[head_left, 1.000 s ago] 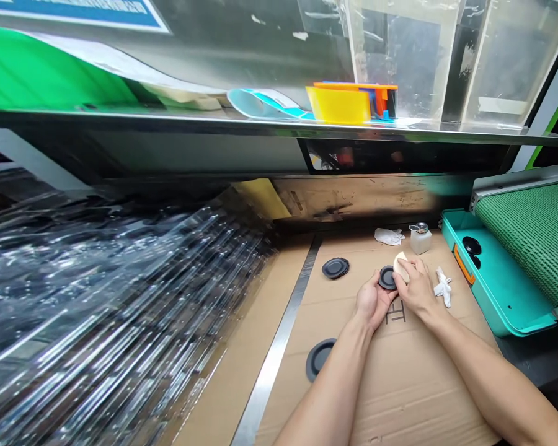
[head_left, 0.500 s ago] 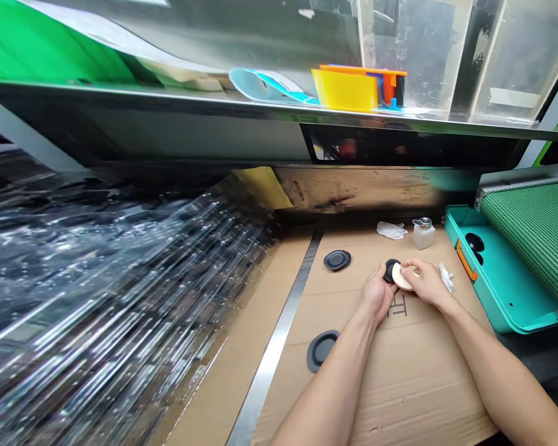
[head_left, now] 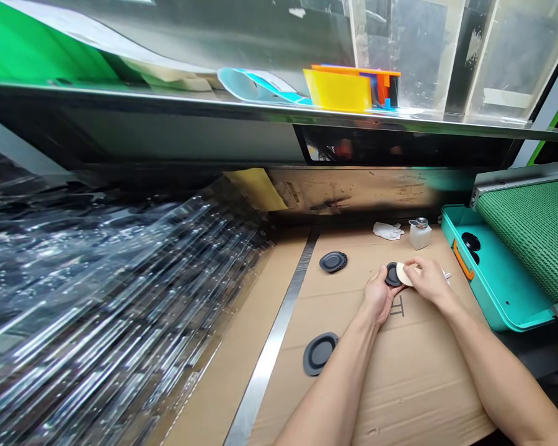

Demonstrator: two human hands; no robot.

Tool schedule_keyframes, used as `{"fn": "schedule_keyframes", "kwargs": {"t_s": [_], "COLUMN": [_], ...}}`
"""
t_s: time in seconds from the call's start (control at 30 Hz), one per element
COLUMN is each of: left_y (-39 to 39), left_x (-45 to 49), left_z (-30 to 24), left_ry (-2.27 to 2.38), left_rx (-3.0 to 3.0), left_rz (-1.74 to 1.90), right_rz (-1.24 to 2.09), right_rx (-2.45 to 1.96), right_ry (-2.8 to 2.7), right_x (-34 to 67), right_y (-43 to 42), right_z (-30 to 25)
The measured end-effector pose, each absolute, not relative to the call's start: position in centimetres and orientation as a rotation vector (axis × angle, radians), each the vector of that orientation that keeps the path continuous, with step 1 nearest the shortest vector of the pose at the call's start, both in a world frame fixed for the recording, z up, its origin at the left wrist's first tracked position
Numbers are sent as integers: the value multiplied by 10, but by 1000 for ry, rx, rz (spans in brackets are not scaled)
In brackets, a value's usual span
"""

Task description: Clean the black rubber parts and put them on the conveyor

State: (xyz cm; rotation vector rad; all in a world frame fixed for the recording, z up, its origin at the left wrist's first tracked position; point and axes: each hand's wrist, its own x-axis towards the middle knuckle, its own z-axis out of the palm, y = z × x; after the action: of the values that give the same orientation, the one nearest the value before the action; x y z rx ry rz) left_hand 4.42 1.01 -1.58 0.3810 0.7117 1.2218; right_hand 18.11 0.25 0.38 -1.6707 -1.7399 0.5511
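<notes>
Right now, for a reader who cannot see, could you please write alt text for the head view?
A person's left hand holds a small dark disc, and the right hand holds a cream pad that overlaps it, above cardboard. More dark pieces lie to the left; a teal tray and a green belt are at right.

Brown cardboard (head_left: 409,384) covers the bench, with a silver strip (head_left: 270,347) running from near to far. Clear plastic (head_left: 121,310) is heaped across the left side. Right of the strip lie a near dark disc (head_left: 320,353) and, farther back, a small disc stack (head_left: 333,261). At the far right, a crumpled white wipe (head_left: 387,231) lies just left of an upright bottle (head_left: 420,235). The shelf (head_left: 260,113) above carries a blue sheet (head_left: 260,85) and, right of it, a yellow bin (head_left: 338,90).
</notes>
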Motion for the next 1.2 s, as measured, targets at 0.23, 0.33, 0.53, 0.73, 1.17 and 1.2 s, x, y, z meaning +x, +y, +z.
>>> {"fn": "schedule_keyframes", "kwargs": {"t_s": [0.23, 0.33, 0.53, 0.73, 1.17, 1.2], "left_y": [12, 12, 10, 9, 10, 10], "left_x": [45, 46, 48, 48, 46, 46], "left_z": [-18, -17, -14, -12, -11, -11], "left_ry": [694, 740, 734, 742, 701, 682], "left_rx": [262, 283, 280, 271, 243, 250], "left_rz": [1282, 1246, 1314, 1315, 1301, 1293], "right_rz": [109, 32, 49, 26, 140, 145], "right_rx": [-1762, -1895, -1889, -1905, -1772, -1792], "right_ry": [-1959, -1894, -1944, -1961, -1649, -1655], "right_x": [145, 145, 144, 144, 170, 167], "right_y": [4, 7, 2, 2, -2, -2], "right_z": [-4, -4, -3, -4, 0, 1]}}
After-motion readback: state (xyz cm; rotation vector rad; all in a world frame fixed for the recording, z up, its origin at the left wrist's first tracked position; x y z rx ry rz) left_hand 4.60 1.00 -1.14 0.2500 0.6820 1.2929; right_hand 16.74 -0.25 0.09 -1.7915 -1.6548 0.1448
